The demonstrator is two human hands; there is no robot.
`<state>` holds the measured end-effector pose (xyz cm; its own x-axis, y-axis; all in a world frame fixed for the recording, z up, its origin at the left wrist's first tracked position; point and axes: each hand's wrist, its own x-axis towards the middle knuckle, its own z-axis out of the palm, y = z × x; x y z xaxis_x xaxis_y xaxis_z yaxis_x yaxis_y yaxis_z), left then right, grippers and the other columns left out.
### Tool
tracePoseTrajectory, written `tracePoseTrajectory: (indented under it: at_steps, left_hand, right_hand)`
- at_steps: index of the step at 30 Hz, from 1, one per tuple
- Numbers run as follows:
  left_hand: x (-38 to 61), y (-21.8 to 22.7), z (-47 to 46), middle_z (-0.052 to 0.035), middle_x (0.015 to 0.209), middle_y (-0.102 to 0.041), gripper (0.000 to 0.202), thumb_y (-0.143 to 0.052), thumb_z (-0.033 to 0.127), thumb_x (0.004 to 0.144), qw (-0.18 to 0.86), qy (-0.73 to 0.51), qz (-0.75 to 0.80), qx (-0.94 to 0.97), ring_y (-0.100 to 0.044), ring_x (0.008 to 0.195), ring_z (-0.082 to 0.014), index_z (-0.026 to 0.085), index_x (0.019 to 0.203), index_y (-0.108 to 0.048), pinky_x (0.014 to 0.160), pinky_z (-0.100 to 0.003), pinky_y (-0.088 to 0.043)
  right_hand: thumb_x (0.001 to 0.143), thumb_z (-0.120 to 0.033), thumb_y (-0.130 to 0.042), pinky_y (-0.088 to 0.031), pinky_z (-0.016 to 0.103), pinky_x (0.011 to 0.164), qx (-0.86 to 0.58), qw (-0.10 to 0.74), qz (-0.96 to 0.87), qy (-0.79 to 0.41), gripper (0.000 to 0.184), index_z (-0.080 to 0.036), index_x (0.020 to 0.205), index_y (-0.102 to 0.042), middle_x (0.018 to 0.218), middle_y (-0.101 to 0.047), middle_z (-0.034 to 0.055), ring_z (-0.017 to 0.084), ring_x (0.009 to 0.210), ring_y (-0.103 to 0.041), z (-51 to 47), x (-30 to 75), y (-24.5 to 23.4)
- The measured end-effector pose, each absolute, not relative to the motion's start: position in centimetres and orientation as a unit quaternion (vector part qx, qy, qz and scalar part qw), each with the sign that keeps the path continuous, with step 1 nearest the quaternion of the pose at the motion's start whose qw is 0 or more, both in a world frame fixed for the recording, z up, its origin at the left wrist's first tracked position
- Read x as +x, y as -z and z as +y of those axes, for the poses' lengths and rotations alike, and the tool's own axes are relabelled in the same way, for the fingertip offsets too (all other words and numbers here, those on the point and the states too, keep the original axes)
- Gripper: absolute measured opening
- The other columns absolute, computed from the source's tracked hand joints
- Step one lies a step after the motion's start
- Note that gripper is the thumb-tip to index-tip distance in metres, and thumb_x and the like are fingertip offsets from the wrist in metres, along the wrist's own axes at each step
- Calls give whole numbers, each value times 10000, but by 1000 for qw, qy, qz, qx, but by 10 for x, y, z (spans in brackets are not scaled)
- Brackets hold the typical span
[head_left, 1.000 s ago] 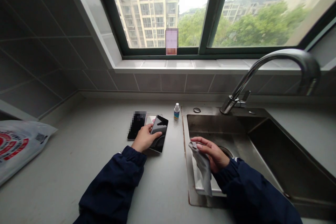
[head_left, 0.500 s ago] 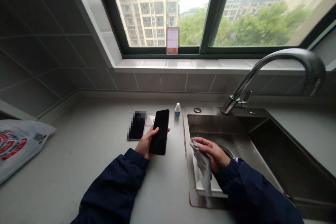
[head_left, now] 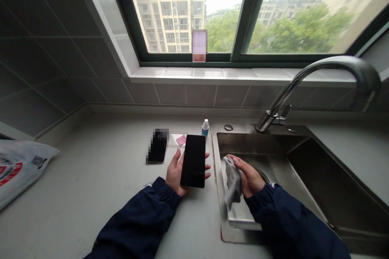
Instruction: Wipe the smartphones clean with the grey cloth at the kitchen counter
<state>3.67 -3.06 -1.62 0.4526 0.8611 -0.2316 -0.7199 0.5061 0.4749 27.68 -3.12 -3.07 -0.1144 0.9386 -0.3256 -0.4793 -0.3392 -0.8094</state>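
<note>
A black smartphone (head_left: 193, 162) rests face up across the palm of my left hand (head_left: 175, 174), its fingers curling past the far edge and the thumb beside the near edge. Over the left part of the sink, my right hand (head_left: 249, 175) pinches a grey cloth (head_left: 233, 184) that hangs down from the fingers. Behind the phone stands a small white bottle (head_left: 205, 128) with a blue label. A second dark phone (head_left: 158, 147), partly blurred out, lies on the counter to the left. Between them is a small pink piece (head_left: 181, 140) on a pale flat item.
The steel sink (head_left: 216, 194) takes up the right side, with a curved tap (head_left: 284, 93) behind it. A round metal cap (head_left: 228, 128) sits at the sink's back rim. On the far left of the counter (head_left: 91, 162) lies a white plastic bag (head_left: 27, 170).
My left hand has shifted right and slightly nearer with the phone, its thumb now off the screen. The pink piece has come into view. The cloth is bunched a little higher.
</note>
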Motion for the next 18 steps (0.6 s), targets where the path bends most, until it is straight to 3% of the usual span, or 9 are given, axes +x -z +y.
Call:
tracePoseTrajectory:
  at_steps: [3,6,11,14,18]
  left_hand:
    - [38,13,-30,-231,1432,-518,768,-376,660,918,838,-469,230,158,-694,969,-338,190,1522,-311,892,-548,-496]
    - [38,12,-30,-232,1428,-520,762,-361,652,920,836,-471,233,159,-694,970,-342,200,1531,-295,891,-549,-491]
    - [35,15,-29,-232,1433,-516,803,-373,689,898,827,-492,215,165,-685,1004,-363,204,1533,-299,895,-544,-486]
    - [34,19,-29,-220,1388,-561,784,-384,685,901,828,-499,207,153,-680,1021,-379,224,1531,-307,889,-557,-486]
    - [33,21,-27,-186,1222,-666,777,-401,674,914,828,-528,166,86,-649,1108,-368,124,1462,-420,1021,-531,-431]
  right_hand:
    - [575,-343,-935,-571,260,671,-461,546,-222,-663,478,-217,984,-722,917,-756,27,170,758,-697,-32,272,23]
    - [563,-339,-939,-545,257,633,-473,587,-249,-608,495,-224,989,-715,902,-748,22,158,726,-671,-27,262,9]
    - [752,-374,-833,-530,254,706,-457,664,-410,-427,312,-238,1005,-710,971,-728,24,159,816,-664,-11,236,-33]
    - [840,-365,-758,-546,306,782,-397,612,-573,-375,293,-218,1083,-682,1049,-719,56,198,908,-679,-10,214,-56]
    - [984,-417,-545,-545,325,790,-296,431,-733,-436,351,-191,1242,-618,1067,-713,88,199,920,-680,-20,191,-56]
